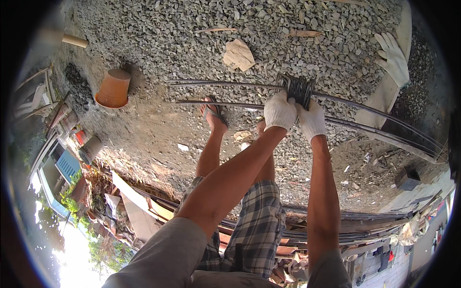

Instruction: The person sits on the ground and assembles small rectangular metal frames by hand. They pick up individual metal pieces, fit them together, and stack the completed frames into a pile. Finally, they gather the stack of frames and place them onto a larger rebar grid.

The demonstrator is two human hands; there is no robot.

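Observation:
A tight bundle of dark bent steel stirrups (301,92) sits around several long, thin steel bars (377,115) running left to right in front of me. My left hand (280,111), in a white knit glove, closes on the bundle's near left side. Close beside it, my right hand (312,118), gloved alike, grips the near right side. Both sets of fingertips are partly hidden against the stirrups. The bars' left ends lie just beyond my sandaled foot (212,113), and their right parts curve toward the far right edge of the view.
Gravel (182,43) covers the ground ahead. An upturned orange bucket (114,89) stands at left, and a brown paper scrap (238,54) lies beyond the bars. A loose white glove (394,58) rests on a board at right, above a dark block (407,178). More long bars (355,230) lie behind my legs.

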